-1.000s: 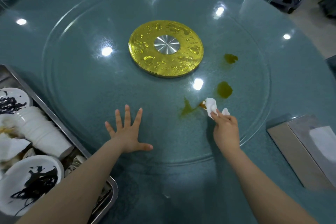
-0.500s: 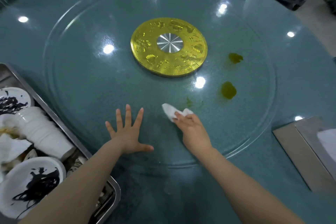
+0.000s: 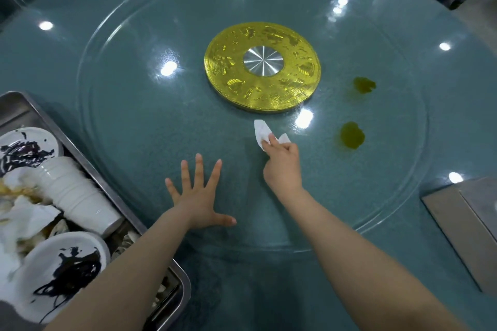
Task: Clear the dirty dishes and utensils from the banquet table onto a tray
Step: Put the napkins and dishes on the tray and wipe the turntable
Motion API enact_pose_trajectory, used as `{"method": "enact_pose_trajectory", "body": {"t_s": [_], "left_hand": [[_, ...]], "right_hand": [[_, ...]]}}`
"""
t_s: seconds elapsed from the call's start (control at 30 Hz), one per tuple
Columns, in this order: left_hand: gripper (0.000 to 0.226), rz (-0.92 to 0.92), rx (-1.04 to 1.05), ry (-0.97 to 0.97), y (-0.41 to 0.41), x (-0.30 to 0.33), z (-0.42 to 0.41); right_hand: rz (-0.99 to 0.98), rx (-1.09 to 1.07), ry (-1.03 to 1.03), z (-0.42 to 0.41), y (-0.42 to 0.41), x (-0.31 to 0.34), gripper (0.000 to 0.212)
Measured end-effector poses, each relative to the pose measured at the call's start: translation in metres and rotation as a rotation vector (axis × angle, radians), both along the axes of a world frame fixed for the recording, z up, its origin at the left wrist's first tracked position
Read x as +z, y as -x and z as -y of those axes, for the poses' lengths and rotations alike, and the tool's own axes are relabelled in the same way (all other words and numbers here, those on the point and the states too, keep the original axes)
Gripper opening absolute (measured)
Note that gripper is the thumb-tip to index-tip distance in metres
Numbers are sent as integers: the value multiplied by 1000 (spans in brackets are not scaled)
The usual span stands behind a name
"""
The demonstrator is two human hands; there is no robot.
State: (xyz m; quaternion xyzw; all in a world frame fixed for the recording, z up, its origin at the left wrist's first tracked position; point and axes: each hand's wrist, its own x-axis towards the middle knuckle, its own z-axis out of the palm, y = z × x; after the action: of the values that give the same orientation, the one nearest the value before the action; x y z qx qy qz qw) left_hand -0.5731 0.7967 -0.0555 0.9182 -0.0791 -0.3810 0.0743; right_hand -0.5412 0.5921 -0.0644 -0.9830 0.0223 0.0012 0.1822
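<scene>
Hands first: the left hand (image 3: pixel 200 197) lies flat on the glass turntable (image 3: pixel 129 121), palm down, fingers straight and spread wide, thumb out to the side, holding nothing. The right hand (image 3: pixel 282 162) is curled around a crumpled white tissue (image 3: pixel 262 131), pinching it with the fingertips and pressing it against the glass just short of the gold centre disc (image 3: pixel 262 72). That disc is round, embossed, with a brushed silver hub in its middle, and sits at the centre of the turntable. Right of the tissue, two greenish-brown stains mark the glass: the nearer stain (image 3: pixel 352 138) lies beside the right hand, apart from it, and the farther stain (image 3: pixel 364 85) lies just beside the disc's right edge. The turntable rests on a round teal banquet table (image 3: pixel 457 75), whose surface reflects several ceiling lights. At the left edge, a metal tray (image 3: pixel 113 183) stands on the table, partly under the left forearm. It holds the cleared items: a stack of white bowls (image 3: pixel 75 193) lying on its side, a white plate (image 3: pixel 67 274) smeared with dark sauce at the near end, a second smeared plate (image 3: pixel 27 146) at the far end, and crumpled white napkins (image 3: pixel 24 217) between them. Smaller items beneath are too obscured to identify. At the right edge, a grey metal tissue box (image 3: pixel 462 226) lies on the table, cut off by the frame.
</scene>
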Motion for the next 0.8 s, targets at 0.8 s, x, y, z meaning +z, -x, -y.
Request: {"method": "enact_pose_trajectory", "body": {"t_s": [0.8], "left_hand": [[127,259,100,46,-41,15,-31]], "right_hand": [[139,-21,244,147,90,16,61]]}}
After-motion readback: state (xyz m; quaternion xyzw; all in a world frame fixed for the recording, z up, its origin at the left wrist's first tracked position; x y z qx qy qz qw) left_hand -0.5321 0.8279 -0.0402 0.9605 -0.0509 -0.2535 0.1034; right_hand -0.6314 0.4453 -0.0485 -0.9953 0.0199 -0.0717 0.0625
